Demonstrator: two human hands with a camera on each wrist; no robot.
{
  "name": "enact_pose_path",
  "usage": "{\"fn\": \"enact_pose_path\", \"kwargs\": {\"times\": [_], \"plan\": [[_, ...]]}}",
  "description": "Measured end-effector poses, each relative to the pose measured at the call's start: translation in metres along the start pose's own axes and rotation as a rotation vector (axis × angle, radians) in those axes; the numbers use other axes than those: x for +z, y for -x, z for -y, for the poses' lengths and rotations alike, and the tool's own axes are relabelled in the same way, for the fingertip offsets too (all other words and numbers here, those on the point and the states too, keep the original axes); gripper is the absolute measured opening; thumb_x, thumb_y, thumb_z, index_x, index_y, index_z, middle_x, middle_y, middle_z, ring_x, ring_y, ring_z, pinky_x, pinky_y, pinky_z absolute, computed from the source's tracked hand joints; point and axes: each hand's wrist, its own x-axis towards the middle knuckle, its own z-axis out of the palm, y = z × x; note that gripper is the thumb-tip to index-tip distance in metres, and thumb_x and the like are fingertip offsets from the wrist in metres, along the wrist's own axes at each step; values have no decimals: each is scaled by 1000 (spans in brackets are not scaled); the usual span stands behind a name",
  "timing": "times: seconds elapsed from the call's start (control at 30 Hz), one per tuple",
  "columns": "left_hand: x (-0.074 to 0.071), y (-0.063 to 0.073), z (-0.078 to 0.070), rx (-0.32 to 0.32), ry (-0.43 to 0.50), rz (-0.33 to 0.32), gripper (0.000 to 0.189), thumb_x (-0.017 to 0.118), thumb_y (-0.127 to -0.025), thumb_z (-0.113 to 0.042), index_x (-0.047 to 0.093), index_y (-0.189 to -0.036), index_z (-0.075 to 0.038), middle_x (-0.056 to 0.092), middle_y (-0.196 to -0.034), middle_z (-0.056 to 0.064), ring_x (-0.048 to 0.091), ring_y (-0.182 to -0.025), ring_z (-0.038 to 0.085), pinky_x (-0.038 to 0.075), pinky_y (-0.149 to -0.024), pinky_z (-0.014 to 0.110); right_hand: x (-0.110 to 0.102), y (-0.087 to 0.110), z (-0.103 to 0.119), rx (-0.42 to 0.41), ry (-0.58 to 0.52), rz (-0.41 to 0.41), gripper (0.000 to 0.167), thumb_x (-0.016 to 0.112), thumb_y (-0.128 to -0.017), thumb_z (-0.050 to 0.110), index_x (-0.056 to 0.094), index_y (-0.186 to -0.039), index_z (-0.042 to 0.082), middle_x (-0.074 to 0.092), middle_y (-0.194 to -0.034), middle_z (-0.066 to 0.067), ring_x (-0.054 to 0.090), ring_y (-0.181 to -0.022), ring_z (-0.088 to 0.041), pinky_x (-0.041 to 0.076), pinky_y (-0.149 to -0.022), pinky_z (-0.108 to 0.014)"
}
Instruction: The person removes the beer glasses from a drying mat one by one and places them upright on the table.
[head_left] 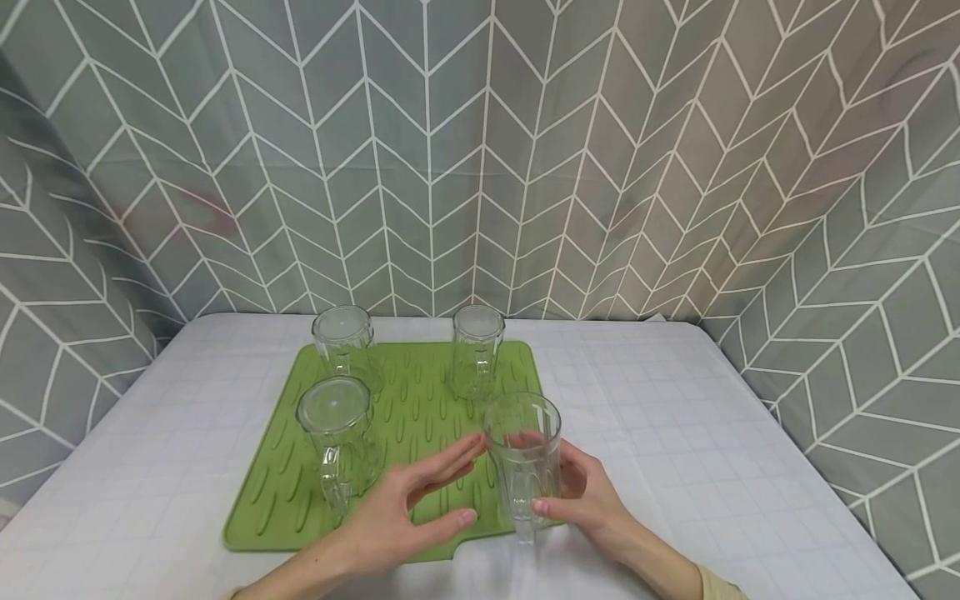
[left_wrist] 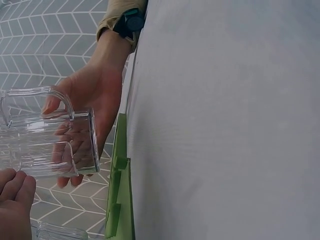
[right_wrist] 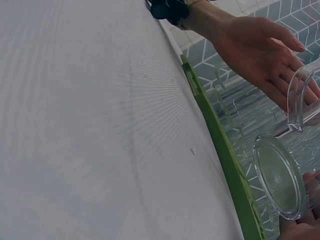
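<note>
Near the front right corner of the mat, my right hand (head_left: pixel 592 500) grips a clear glass mug (head_left: pixel 525 475) between thumb and fingers. The mug's rim appears to face up and its handle points toward me. In the left wrist view, the base of the mug (left_wrist: pixel 85 142) is apart from the mat. My left hand (head_left: pixel 408 504) is spread at the mug's left side, fingers straight. Whether its fingertips touch the glass I cannot tell. In the right wrist view, the left palm (right_wrist: pixel 250 47) shows nothing in it.
A green ribbed drying mat (head_left: pixel 420 417) lies on a white-clothed table (head_left: pixel 637 400). Three more glass mugs stand bottom-up on it: one front left (head_left: pixel 337 437), one back left (head_left: pixel 345 342), one back right (head_left: pixel 477 350). A patterned grey curtain (head_left: pixel 465 167) hangs behind.
</note>
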Motion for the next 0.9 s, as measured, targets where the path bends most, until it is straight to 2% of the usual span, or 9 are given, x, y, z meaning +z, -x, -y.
{"fn": "enact_pose_path", "kwargs": {"times": [0.27, 0.37, 0.5, 0.6, 0.7, 0.9], "plan": [[1, 0, 0, -13, 33, 13, 71, 67, -96, -11, 31, -158, -17, 40, -157, 0, 50, -135, 35, 37, -116, 31, -2, 0, -4, -58, 1, 20, 69, 71, -84, 8, 44, -148, 4, 53, -148, -13, 51, -135, -20, 42, -110, -28], [1, 0, 1, 12, 27, 19, 72, 67, -96, -10, 30, -157, -12, 40, -157, 3, 51, -134, 37, 38, -116, 33, -3, 0, -6, -78, 7, 28, 68, 70, -85, 9, 44, -148, 2, 53, -147, -15, 51, -136, -21, 41, -111, -27], [1, 0, 1, 11, 30, 30, 71, 67, -96, -10, 30, -157, -11, 39, -158, 2, 51, -135, 36, 38, -116, 33, -3, 0, -6, -92, 12, 32, 68, 71, -85, 10, 44, -148, 2, 52, -147, -16, 50, -136, -22, 40, -111, -26], [2, 0, 2, 2, 44, 39, 71, 66, -96, -10, 30, -157, -12, 38, -158, 1, 50, -136, 35, 37, -116, 33, -3, 0, -6, -96, 7, 30, 69, 72, -85, 9, 44, -148, 3, 51, -148, -16, 49, -137, -22, 38, -112, -26], [2, 0, 3, 27, 43, 43, 71, 65, -96, -9, 29, -158, -12, 38, -158, 4, 49, -136, 37, 38, -116, 33, -3, 0, -6, -102, -11, 27, 69, 72, -84, 6, 44, -147, 1, 51, -149, -15, 48, -138, -21, 38, -113, -25], [2, -1, 4, 39, 41, 44, 71, 65, -97, -8, 29, -158, -15, 38, -158, 4, 50, -136, 36, 38, -116, 33, -3, 0, -6, -115, -39, 16, 71, 72, -81, 2, 44, -147, -1, 51, -149, -15, 48, -138, -19, 38, -114, -24]]}}
